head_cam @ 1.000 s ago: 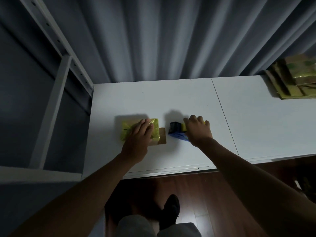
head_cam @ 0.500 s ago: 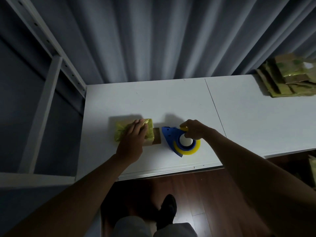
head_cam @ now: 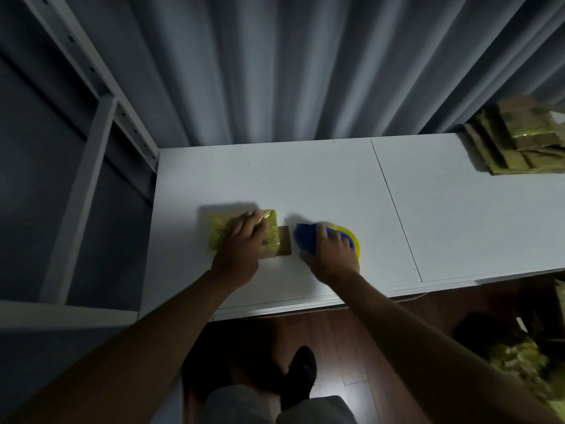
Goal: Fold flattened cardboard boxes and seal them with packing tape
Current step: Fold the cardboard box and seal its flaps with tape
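On the white table (head_cam: 305,179) sits a small box (head_cam: 269,240) wrapped in yellow tape, with a bare brown flap (head_cam: 284,244) sticking out on its right side. The left hand (head_cam: 241,249) lies on top of the box, fingers laid fairly straight across the shiny yellow surface and pressing it down rather than curling round it. Just right of the flap, and apart from it, the right hand (head_cam: 331,255) covers a blue tape dispenser (head_cam: 305,240) that lies on the table; its fingers bend over the blue body and grip it, the thumb low on the near side. A yellow tape roll (head_cam: 354,241) shows as a curved edge past the knuckles, on the dispenser's right. Both things are near the front of the table, left of the seam (head_cam: 394,209) that splits the top into two panels. At the far right corner a stack of flat boxes (head_cam: 516,145), brown and yellow-green, lies against the grey curtain (head_cam: 275,71). A white metal rack (head_cam: 101,117) stands to the left. Below the table edge are a dark wood floor (head_cam: 351,347), a black shoe (head_cam: 301,374), and a blurred yellow-green pile (head_cam: 519,362) at the lower right.
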